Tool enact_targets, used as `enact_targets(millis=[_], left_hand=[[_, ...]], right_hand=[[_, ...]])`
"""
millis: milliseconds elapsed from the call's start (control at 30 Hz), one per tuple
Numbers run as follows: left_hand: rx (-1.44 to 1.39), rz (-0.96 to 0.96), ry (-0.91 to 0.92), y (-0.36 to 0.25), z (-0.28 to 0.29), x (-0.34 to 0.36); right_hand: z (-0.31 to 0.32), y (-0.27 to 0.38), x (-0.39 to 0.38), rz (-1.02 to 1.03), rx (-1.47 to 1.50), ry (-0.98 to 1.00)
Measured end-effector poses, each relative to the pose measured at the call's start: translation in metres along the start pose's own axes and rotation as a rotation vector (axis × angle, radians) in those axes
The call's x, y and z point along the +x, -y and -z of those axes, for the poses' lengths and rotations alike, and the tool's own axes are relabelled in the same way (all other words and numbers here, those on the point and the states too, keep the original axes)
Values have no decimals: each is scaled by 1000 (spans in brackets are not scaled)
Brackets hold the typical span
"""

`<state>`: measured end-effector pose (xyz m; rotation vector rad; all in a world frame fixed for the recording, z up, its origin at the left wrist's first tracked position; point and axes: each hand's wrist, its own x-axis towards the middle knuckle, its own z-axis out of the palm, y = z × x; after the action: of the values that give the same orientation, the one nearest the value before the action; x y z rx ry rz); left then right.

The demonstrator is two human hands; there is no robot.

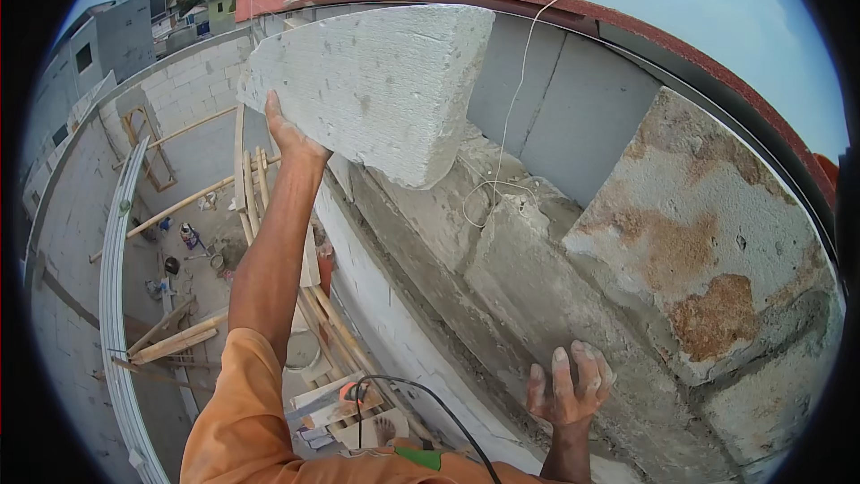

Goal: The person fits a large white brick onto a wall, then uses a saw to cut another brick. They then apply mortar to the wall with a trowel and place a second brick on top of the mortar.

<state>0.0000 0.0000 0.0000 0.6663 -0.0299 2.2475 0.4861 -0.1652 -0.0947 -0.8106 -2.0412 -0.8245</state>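
My left hand [294, 136] grips the lower left edge of a large white aerated concrete block [367, 81], its thumb on the near face. The block is raised and tilted above the mortar-grey wall top [537, 278], and its far side is hidden. Lower right, my right hand [571, 385] is held over the wall with its fingers spread and slightly curled, holding nothing. A thin white string [517, 94] runs down from the roof edge and ends in loose loops on the wall top. Right of it stands a block [690, 215] with brown stains.
A red roof [627, 13] edges the grey wall panels [573, 81] behind. Far below on the left is a walled room with bamboo poles [184, 206] and long metal channels [116, 278]. Beneath me are a scaffold of poles, a bucket [303, 351] and a black cable [439, 399].
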Motion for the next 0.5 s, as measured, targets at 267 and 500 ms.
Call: enact_targets(millis=[267, 500], left_hand=[[50, -64, -146, 22, -10, 16], [-54, 15, -103, 42, -15, 23]], right_hand=[[0, -2, -4, 15, -10, 17], [2, 1, -3, -4, -33, 4]])
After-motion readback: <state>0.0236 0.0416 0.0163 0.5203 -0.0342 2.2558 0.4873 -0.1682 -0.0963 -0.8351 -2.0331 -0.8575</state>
